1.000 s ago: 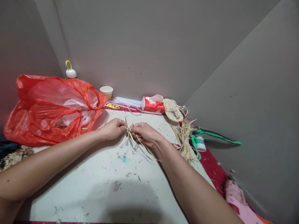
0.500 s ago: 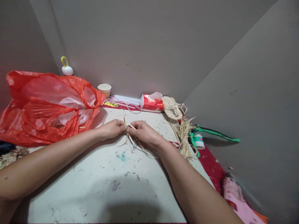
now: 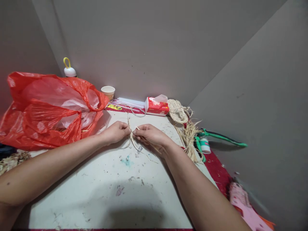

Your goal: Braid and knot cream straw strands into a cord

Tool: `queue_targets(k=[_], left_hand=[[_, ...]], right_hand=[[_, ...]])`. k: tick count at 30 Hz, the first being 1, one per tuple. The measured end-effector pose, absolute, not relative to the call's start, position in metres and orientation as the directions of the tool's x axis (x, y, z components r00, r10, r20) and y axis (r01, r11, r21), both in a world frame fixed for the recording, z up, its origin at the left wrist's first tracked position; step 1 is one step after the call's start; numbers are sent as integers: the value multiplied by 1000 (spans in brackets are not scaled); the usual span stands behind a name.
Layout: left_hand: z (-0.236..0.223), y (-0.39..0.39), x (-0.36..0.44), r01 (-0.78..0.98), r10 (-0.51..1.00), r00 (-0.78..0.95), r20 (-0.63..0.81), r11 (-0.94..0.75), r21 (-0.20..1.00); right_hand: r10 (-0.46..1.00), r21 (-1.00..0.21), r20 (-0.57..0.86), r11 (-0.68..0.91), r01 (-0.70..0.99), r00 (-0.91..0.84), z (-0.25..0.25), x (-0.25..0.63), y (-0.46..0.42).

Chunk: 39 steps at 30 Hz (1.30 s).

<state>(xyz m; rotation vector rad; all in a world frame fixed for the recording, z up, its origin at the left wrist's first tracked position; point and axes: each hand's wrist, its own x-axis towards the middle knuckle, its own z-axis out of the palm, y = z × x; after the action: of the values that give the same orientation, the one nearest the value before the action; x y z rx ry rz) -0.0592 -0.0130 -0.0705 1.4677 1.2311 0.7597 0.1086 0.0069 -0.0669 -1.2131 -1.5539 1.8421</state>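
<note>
Between my two hands is a thin braid of pale raffia strands [image 3: 131,138] above the white tabletop [image 3: 101,189]. My left hand [image 3: 117,132] is closed, its thumb and fingertips pinching the braid from the left. From the right, my right hand [image 3: 150,134] pinches strands at the same spot, fingers curled. The narrow plaited end points away toward the wall, while loose strand ends hang down toward me and under my right palm. Fingertips hide the exact crossing of the strands.
A red plastic bag [image 3: 48,112] fills the left side. Along the back stand a paper cup [image 3: 108,91], a red tissue pack [image 3: 157,106] and a coiled braid [image 3: 177,110]. At right lie a raffia bundle [image 3: 191,138], a white-and-green container [image 3: 205,146] and a green-black strap [image 3: 223,138].
My right hand has shifted slightly right, away from the left fingertips. The loose strands below the pinch have swung and spread differently. My left hand stays nearly in place.
</note>
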Motion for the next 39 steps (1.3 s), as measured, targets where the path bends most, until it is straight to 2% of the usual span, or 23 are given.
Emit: queue_targets(k=[3,5,8,15,21,25,28,31,33,36,39], left_hand=[[-71,-13,-59,288,951,284,-121,36,957],[-69,-14,-58,241,950,266,-163,98,965],[-67,-16,-59,159,939,247,-240,205,966],[-71,-15,-63,132,925,268,-270,243,961],[-71,-18,-58,137,942,184,-282,259,956],[-75,-17,-59,81,919,189,-345,336,939],[-76,-16,-61,25,901,216,-376,380,925],[-75,-15,-62,3,893,224,-389,399,917],[-74,-16,-61,10,893,231,-387,395,919],[-72,-17,-61,5,892,240,-382,393,920],[-70,-18,-62,-36,887,255,-385,407,913]], right_hand=[[770,-902,-421,-414,126,-480,-64,101,5],[769,-874,-454,-482,58,-450,-62,96,3],[787,-869,-461,-493,30,-410,-63,91,-1],[865,-950,-307,-252,187,-397,-66,91,-7],[928,-908,-160,-5,418,-337,-69,86,-12],[952,-764,-35,170,623,-303,-68,79,-21],[937,-550,47,314,774,-346,-65,73,-30],[932,-327,37,353,877,-362,-64,69,-37],[921,-259,12,379,889,-389,-63,67,-42],[857,-335,-50,469,817,-513,-54,69,-48],[732,-584,-112,499,640,-672,-29,81,-50]])
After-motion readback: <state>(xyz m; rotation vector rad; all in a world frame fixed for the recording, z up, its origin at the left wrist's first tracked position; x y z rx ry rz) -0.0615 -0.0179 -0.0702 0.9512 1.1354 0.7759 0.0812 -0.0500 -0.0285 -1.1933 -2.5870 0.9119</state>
